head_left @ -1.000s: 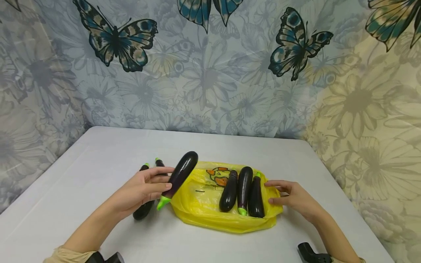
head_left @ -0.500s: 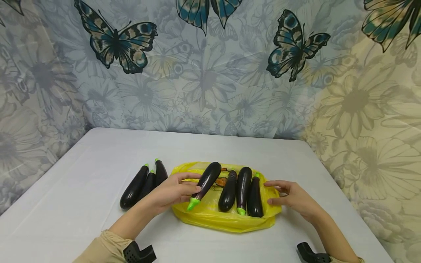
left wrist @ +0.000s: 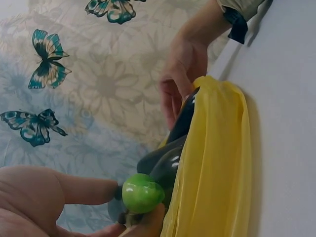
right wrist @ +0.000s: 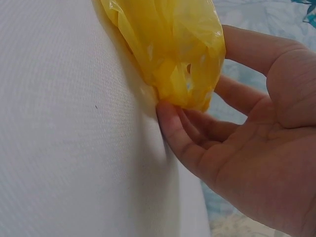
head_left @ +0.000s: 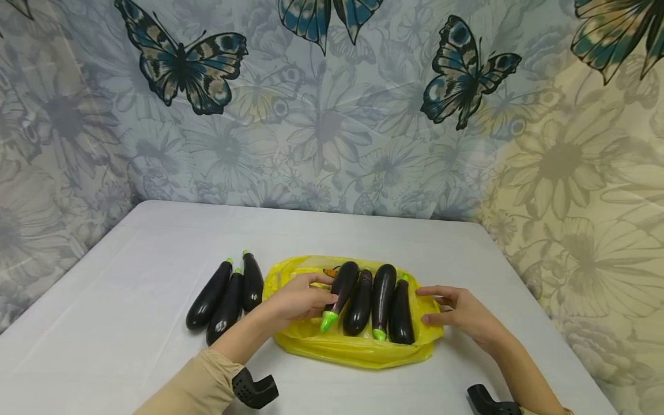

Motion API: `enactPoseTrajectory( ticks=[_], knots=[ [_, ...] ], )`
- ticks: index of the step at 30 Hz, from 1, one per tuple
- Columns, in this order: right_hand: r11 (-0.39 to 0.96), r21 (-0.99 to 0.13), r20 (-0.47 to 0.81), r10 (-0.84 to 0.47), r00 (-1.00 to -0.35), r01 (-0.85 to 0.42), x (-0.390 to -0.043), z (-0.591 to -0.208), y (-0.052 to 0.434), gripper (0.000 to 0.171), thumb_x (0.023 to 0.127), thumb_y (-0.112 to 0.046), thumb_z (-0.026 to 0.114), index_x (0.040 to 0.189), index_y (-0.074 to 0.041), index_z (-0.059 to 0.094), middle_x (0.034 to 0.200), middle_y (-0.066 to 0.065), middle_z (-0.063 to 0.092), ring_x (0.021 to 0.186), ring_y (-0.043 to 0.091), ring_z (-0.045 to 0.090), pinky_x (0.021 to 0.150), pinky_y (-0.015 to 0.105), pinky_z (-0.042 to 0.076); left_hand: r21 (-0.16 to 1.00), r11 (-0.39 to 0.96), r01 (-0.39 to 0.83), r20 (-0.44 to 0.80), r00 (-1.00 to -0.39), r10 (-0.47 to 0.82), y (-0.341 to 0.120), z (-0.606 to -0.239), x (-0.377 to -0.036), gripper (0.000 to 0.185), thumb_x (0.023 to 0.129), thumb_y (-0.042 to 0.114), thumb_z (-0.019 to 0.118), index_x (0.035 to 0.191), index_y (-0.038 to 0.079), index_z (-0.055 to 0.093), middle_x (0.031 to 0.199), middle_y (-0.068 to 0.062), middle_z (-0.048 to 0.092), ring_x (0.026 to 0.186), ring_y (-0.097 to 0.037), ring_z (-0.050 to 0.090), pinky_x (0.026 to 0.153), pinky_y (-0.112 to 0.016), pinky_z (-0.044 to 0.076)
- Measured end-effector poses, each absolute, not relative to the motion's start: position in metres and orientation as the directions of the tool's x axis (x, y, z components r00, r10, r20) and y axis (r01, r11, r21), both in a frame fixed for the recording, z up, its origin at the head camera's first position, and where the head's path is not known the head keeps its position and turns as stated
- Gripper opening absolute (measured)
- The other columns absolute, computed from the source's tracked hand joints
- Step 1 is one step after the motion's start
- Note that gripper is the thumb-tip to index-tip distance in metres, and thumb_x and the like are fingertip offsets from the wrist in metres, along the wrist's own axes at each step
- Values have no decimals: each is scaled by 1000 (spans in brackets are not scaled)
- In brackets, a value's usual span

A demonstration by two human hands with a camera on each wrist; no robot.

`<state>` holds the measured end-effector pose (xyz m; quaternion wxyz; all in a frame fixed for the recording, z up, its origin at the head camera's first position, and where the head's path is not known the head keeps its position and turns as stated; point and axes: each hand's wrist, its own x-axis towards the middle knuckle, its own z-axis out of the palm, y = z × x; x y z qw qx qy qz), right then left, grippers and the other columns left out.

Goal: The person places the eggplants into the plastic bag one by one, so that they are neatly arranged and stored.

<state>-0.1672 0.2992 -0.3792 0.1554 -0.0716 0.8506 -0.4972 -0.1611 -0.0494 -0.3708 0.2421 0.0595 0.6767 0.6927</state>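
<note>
My left hand (head_left: 303, 297) holds a glossy dark eggplant (head_left: 346, 282) between thumb and fingers, over the yellow plastic bag (head_left: 358, 356). The eggplant's green stem end (left wrist: 143, 193) points at the camera in the left wrist view. Three more eggplants lie side by side on the bag, among them a middle one (head_left: 384, 297) with its green cap toward me. At the bag's right end, my right hand (head_left: 469, 317) holds the edge; in the right wrist view, the crumpled yellow plastic (right wrist: 185, 74) sits between its thumb and fingers.
Three eggplants, one of them the leftmost (head_left: 209, 297), lie together on the white table (head_left: 104, 323), left of the bag. Behind the table's far edge hangs a butterfly-patterned backdrop (head_left: 332, 144). A black wrist device (head_left: 254, 389) sits on the left sleeve.
My left hand has carried the eggplant rightward from the bag's left edge to beside the three on it, bringing the eggplants at left into fuller view. The right hand has stayed in place.
</note>
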Motion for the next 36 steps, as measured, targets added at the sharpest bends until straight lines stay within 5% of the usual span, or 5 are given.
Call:
enactPoseTrajectory(
  ticks=[8, 21, 36],
  knots=[
    [488, -872, -183, -290, -939, 19, -171, -381, 297, 58, 80, -15, 83, 131, 0, 61, 144, 20, 46, 133, 46, 36, 106, 64, 28, 957, 133, -258, -290, -884, 366, -37, -376, -171, 57, 90, 7, 70, 139, -6, 43, 114, -17, 61, 106, -29, 63, 84, -39, 55],
    [495, -869, -185, -305, -934, 11, -173, -382, 296, 58, 80, -15, 82, 132, -1, 60, 145, 21, 45, 134, 47, 35, 105, 64, 29, 928, 367, -67, -185, -936, 299, -37, -382, -172, 58, 84, 10, 80, 134, -5, 55, 95, -11, 59, 79, -22, 63, 64, -34, 59],
    [512, -859, -190, -294, -937, 14, -171, -385, 302, 61, 81, -16, 82, 135, 0, 58, 145, 21, 45, 135, 49, 31, 105, 69, 24, 931, 359, -63, -184, -932, 313, -32, -387, -174, 56, 84, 11, 80, 132, -6, 56, 88, -8, 64, 77, -21, 65, 62, -34, 58]
  ],
)
